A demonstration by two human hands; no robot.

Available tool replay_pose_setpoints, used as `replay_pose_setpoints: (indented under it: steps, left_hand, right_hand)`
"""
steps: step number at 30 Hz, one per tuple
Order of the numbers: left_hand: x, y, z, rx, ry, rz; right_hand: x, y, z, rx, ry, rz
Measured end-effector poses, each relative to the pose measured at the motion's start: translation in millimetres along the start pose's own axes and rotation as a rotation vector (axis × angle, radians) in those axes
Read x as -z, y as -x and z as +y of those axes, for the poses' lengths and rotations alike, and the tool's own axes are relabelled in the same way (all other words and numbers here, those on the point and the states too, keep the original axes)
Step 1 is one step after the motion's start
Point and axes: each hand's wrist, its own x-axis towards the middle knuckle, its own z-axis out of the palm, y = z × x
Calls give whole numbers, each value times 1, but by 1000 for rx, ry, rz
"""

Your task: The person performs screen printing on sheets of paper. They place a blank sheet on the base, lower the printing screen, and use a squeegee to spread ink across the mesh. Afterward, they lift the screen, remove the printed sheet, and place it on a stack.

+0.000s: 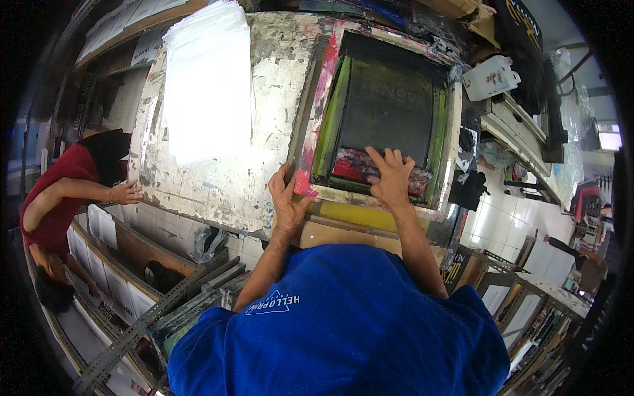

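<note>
A wooden-framed printing screen (453, 132) lies on the right part of the worktable, its frame stained pink and red. Dark ink covers most of its mesh (389, 105), with green strips along the sides. Across the near end of the mesh sits a squeegee (350, 165) smeared with red and black ink. My right hand (391, 177) grips the squeegee's middle from above, one finger stretched along it. At the frame's near left corner, my left hand (288, 203) holds the edge, thumb on the corner and fingers along the outer side.
A stack of white sheets (208, 86) lies on the paint-spotted worktable (271, 86) to the left. Another person in a red shirt (63, 181) bends at the table's left edge, one hand near it. A whitish plastic container (491, 78) stands right of the screen. Metal racks (132, 343) flank me.
</note>
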Motion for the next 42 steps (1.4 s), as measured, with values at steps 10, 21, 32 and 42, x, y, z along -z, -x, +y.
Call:
replay_pose_setpoints:
  steps: [10, 21, 32, 42]
  left_hand:
    - [8, -1, 7, 41, 2, -39]
    - [9, -1, 6, 56, 60, -51]
    - [12, 2, 8, 36, 72, -33]
    - [3, 3, 10, 13, 191, 94]
  right_hand:
    - [-5, -152, 80, 110, 96, 353]
    - [21, -296, 154, 245, 198, 474]
    - [59, -306, 152, 133, -213, 365]
    - [96, -144, 86, -166, -743, 213]
